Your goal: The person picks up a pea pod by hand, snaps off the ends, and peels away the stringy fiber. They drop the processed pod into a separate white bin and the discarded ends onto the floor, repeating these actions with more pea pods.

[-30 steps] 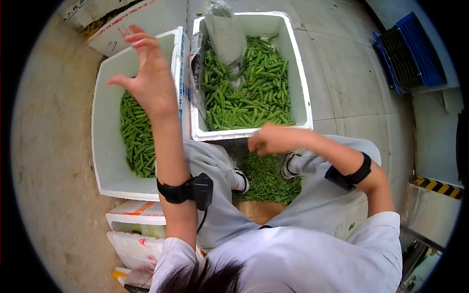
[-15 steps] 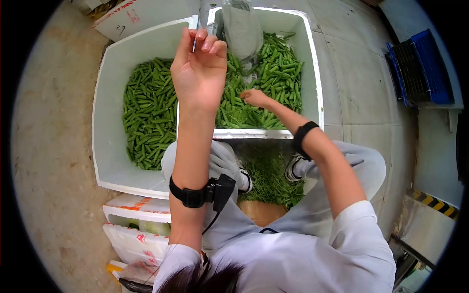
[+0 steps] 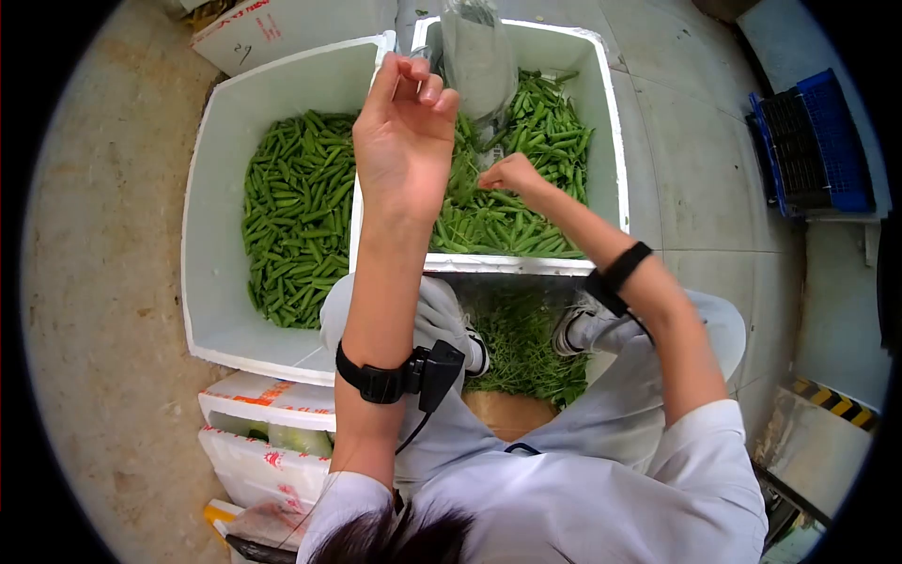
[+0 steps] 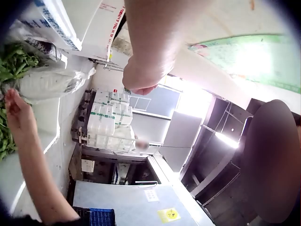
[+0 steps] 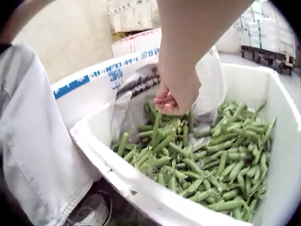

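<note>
In the head view, my left hand [image 3: 406, 150] is raised over the boxes, palm up with loosely bent fingers and nothing in the palm. The left wrist view shows the same hand [image 4: 146, 77] away from the pods. My right hand [image 3: 512, 174] is low over the green pea pods [image 3: 554, 141] in the right box. In the right wrist view, its fingertips pinch at the top of a pea pod [image 5: 156, 126] that points down into the heap. More pea pods [image 3: 296, 207] lie heaped in the left foam box [image 3: 218, 169].
The right foam box [image 3: 615, 141] holds a clear plastic bag [image 3: 477, 61] among its pods. Green stems and trimmings [image 3: 526, 348] lie between the person's shoes. Blue crates [image 3: 832, 141] stand at the right, and more foam boxes [image 3: 263, 461] are stacked lower left.
My left hand has swung right from over the left box and turned palm up. The right hand has gone from near the box's front rim into the pods, then shifted slightly right.
</note>
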The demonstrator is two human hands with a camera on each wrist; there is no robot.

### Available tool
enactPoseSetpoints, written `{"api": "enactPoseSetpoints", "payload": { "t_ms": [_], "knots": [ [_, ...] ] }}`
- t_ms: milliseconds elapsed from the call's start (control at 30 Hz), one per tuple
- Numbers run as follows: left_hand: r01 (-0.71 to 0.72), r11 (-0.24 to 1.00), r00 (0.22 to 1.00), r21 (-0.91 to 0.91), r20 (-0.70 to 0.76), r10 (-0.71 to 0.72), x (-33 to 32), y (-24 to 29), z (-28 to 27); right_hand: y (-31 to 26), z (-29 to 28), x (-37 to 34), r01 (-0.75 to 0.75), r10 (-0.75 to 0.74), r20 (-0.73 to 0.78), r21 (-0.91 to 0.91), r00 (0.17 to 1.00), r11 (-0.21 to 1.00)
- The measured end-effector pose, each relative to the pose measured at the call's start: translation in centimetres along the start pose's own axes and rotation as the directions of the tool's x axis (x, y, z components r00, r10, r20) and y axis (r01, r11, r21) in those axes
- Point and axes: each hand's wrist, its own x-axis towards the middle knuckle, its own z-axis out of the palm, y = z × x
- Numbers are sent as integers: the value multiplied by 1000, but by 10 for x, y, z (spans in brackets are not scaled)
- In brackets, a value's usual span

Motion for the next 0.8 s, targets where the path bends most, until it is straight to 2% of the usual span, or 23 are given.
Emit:
{"api": "enactPoseSetpoints", "payload": {
  "t_ms": [33,67,100,133,167,233,267,300,333,367,433,500,533,567,600,633,700,767,800],
  "knots": [
    [-8,998,1000,70,-8,9,0,0,1,-20,-9,-20,39,-39,43,-16,998,999],
    [-11,998,1000,63,1,11,-1,-3,6,-38,-19,-38,74,-73,87,-11,994,997],
    [-51,950,996,309,-48,70,-3,-6,11,-55,-28,-57,109,-107,130,-5,986,994],
    [-75,840,987,538,-80,140,-4,-9,16,-76,-35,-81,96,-99,133,29,986,995],
    [-83,843,987,531,-70,141,-3,-10,18,-93,-42,-102,104,-106,125,21,986,994],
    [-89,492,992,866,33,122,-3,-12,15,-118,-56,-138,186,-210,154,161,965,969],
    [-53,384,997,922,27,74,-5,-14,17,-126,-62,-154,195,-218,146,155,965,968],
    [-63,388,997,920,37,73,-7,-16,20,-132,-67,-169,231,-270,143,241,952,943],
    [-76,279,997,957,81,-5,-8,-18,22,-136,-70,-180,263,-321,136,325,937,908],
    [-96,166,990,982,111,-87,-9,-21,21,-138,-71,-188,268,-324,132,324,937,907],
    [-124,181,984,976,145,-105,-9,-29,16,-138,-73,-198,280,-355,128,398,926,874],
    [31,421,971,906,73,-229,-10,-30,18,-129,-71,-194,296,-375,125,410,918,862],
    [35,417,969,908,71,-237,-10,-31,18,-125,-70,-192,312,-394,124,419,911,853],
    [-8,354,971,935,92,-221,-11,-32,17,-124,-68,-191,311,-393,119,426,912,850],
    [-48,290,972,956,112,-208,-12,-34,16,-124,-66,-191,327,-372,89,323,924,888],
    [-41,291,970,956,107,-216,-13,-36,16,-124,-65,-191,333,-352,58,213,934,919],
    [-78,104,956,991,104,-273,-14,-40,18,-123,-60,-191,372,-386,67,155,920,915],
    [-97,104,947,990,124,-298,-16,-47,17,-120,-57,-189,434,-446,115,119,887,893],
    [-108,82,953,991,127,-276,-17,-50,17,-117,-57,-187,439,-450,93,121,888,891]
  ]
}}
